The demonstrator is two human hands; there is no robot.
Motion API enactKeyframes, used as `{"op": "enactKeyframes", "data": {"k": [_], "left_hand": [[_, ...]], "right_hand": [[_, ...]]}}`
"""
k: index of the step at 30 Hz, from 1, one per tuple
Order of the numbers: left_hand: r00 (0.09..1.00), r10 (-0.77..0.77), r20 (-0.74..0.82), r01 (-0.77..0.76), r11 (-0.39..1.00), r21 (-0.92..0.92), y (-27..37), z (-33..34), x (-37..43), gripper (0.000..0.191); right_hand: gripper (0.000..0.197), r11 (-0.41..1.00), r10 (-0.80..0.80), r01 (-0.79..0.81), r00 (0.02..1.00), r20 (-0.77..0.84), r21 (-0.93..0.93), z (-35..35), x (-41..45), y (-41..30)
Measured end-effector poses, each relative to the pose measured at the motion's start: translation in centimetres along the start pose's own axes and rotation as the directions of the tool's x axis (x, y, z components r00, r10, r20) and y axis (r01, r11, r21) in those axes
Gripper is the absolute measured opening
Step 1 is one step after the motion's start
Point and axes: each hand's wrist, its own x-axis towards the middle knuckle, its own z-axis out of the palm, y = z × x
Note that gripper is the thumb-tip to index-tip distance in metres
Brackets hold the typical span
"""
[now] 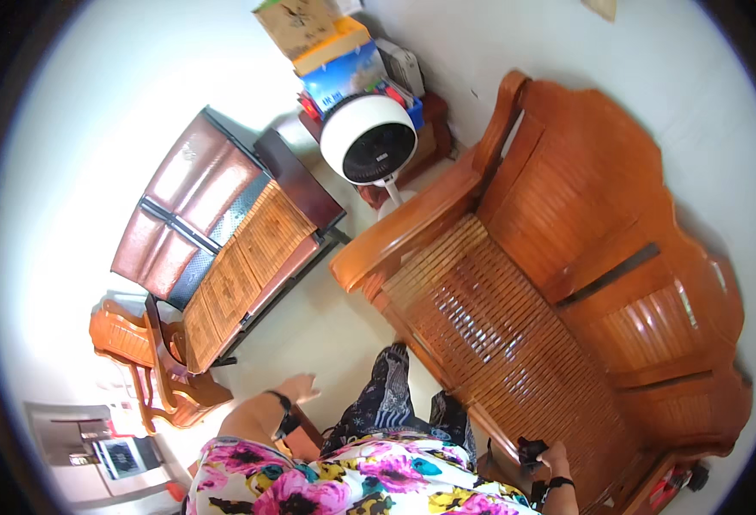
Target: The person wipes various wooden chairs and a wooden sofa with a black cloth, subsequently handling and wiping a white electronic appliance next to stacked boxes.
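Note:
My left hand is held out over the pale floor with its fingers spread and nothing in them; a black band circles its wrist. On the other side, my right hand grips a small black object that is too small to identify. It hangs over the front edge of a wooden bench, near the slatted bamboo seat mat. Between the two hands are my legs in dark patterned trousers, close against the front of the bench.
A round white fan stands beyond the bench's armrest. Behind it, boxes and bags are piled on a small cabinet. Leftward are a brown padded sofa with a bamboo mat and a carved wooden chair.

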Motion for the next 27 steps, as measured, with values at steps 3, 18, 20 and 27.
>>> {"op": "enactKeyframes", "data": {"k": [3,18,20,27], "left_hand": [[0.996,-0.065,0.065,0.075,0.986,-0.152,1.3,2.8,-4.3,0.061],[0.907,-0.200,-0.371,-0.185,0.602,-0.777,-1.2,11.8,-9.2,0.057],[0.906,-0.222,-0.360,-0.176,0.577,-0.798,-3.1,14.6,-8.5,0.057],[0.897,-0.343,-0.279,-0.109,0.440,-0.891,-6.7,21.0,-9.6,0.060]], "right_hand": [[0.036,0.988,-0.126,0.135,0.986,-0.112,0.070,0.8,0.9,3.6],[0.034,0.801,-0.396,0.282,0.911,0.114,0.528,-6.6,-7.9,-22.6],[0.036,0.767,-0.486,0.338,0.861,0.149,0.546,-7.4,-9.1,-27.8],[0.037,0.575,-0.738,0.652,0.674,-0.031,0.495,-8.7,-12.7,-45.7]]}}
